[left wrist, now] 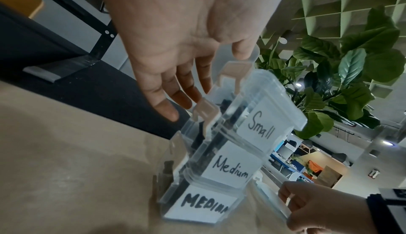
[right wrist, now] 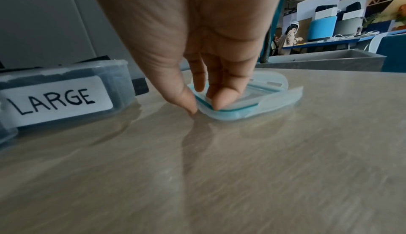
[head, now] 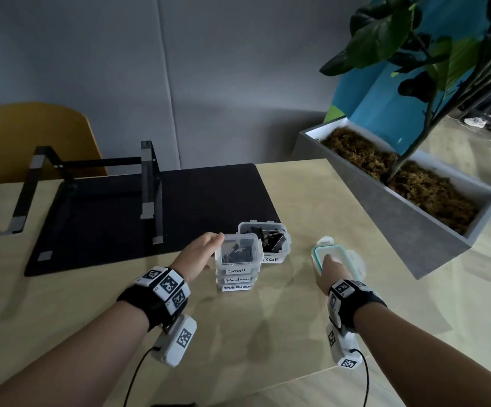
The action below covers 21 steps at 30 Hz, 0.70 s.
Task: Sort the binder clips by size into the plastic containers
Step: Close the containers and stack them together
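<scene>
Three stacked containers [head: 237, 267], Small on top, stand on the worktop [head: 238, 333] before the Large container [head: 271, 248], clips [head: 235, 254] inside. Left hand [head: 200, 254], fingers straight, hovers just beside the stack. Right hand [head: 331, 273] pinches the edge of a lid [head: 339, 251] lying nearby.

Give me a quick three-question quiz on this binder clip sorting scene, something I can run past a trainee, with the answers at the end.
1. Multiple choice: which label is on the top container of the stack? A) Small B) Medium C) LARGE
2. True or false: the left hand pinches the teal-sealed lid lying on the table.
3. Short answer: is the LARGE container lidded or open?

Key
1. A.
2. False. The right hand pinches it, and the left hand is open beside the stack.
3. Open, with binder clips showing inside.
</scene>
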Motion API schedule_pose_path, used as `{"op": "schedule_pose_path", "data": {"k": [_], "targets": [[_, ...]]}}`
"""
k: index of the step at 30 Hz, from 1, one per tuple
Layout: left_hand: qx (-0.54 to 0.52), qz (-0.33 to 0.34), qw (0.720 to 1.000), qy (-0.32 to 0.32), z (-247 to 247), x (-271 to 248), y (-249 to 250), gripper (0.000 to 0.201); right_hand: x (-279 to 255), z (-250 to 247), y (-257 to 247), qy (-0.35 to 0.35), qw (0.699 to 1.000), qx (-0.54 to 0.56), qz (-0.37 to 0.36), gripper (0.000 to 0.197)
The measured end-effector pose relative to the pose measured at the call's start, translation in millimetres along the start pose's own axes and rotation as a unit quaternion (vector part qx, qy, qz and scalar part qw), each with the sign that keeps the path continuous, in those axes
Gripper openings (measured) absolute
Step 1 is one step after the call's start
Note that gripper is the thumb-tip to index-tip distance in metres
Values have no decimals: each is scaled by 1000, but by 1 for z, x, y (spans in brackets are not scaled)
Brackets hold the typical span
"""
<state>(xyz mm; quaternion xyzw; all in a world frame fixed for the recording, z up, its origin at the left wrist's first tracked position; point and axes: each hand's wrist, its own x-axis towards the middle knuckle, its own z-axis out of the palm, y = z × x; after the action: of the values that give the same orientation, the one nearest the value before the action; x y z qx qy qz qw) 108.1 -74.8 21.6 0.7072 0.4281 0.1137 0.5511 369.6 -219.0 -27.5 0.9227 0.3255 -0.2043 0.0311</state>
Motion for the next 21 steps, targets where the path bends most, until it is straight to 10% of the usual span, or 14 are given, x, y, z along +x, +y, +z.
{"op": "schedule_pose_path", "data": {"k": [21], "targets": [[65, 108, 992, -5, -44, 49, 40, 39, -37, -113, -78, 199, 958, 46, -200, 20]]}}
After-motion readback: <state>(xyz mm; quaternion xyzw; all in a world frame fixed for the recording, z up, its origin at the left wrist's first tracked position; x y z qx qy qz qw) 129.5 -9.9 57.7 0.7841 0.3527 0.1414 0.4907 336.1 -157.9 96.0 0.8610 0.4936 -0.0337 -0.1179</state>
